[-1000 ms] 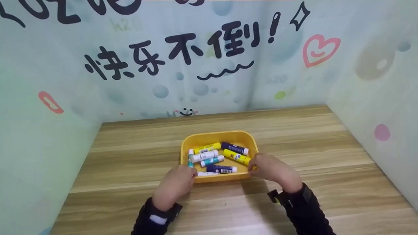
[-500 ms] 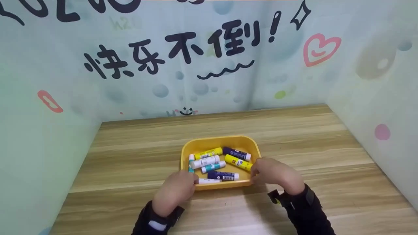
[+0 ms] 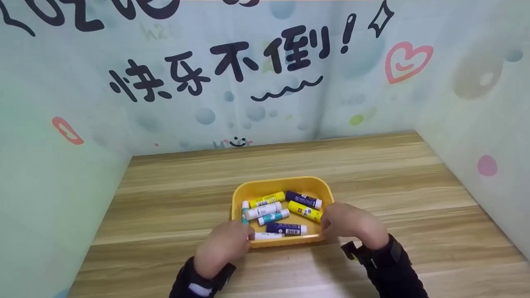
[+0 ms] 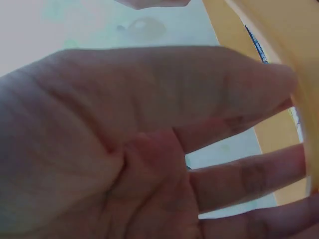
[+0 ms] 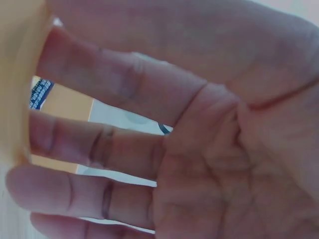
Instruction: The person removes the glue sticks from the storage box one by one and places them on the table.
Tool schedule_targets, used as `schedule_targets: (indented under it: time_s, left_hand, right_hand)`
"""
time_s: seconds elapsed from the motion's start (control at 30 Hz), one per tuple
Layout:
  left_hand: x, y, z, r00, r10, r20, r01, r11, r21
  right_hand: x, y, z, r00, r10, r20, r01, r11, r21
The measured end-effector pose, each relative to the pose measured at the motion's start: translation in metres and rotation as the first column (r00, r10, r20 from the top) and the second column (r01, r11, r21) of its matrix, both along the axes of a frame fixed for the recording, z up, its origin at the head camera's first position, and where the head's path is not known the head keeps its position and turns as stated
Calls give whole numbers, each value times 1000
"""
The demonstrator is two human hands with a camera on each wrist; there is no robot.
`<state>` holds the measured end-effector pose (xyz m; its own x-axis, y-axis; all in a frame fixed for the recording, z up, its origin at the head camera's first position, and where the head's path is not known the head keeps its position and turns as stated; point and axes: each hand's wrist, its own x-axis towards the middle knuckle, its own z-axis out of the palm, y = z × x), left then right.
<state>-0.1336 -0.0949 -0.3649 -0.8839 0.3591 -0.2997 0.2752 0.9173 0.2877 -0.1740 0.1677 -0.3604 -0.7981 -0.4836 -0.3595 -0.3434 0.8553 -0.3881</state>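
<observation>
A shallow yellow plastic bin [image 3: 281, 185] rests on the wooden table. In it lie several glue sticks: a yellow one [image 3: 267, 200] and a navy one [image 3: 303, 199] at the back, a white one [image 3: 263, 210] leaning over a teal one [image 3: 274, 217], and another navy one [image 3: 285, 229] near the front. My left hand [image 3: 225, 244] grips the bin's front left corner, its thumb [image 4: 239, 84] against the bin wall [image 4: 310, 64] in the left wrist view. At the front right corner my right hand [image 3: 352, 221] holds the rim; its fingers meet the bin wall [image 5: 15, 89] in the right wrist view.
The wood-grain table [image 3: 178, 178] extends around the bin on all sides. A pale printed backdrop [image 3: 273, 120] with dark lettering stands behind, and similar panels close off the left [image 3: 49, 198] and right [image 3: 468, 132].
The bin has slid toward me and slightly to the right, with both hands keeping hold of its front corners. The glue sticks have travelled along inside it.
</observation>
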Motion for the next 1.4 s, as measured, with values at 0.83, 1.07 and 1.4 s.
schedule_targets:
  time_s: [0.83,1.07,1.4]
  left_hand:
    - [-74,-17,-78,893,445,61,-415,765,493]
    - [-76,-14,-78,886,455,90,-442,768,463]
    - [-75,-13,-78,878,471,87,-459,777,431]
  right_hand:
    - [-30,-31,-69,953,33,-300,-46,998,-35]
    - [-32,-34,-75,955,1,-298,-11,999,-33]
    - [-31,-23,-58,945,-10,-327,-59,978,-200]
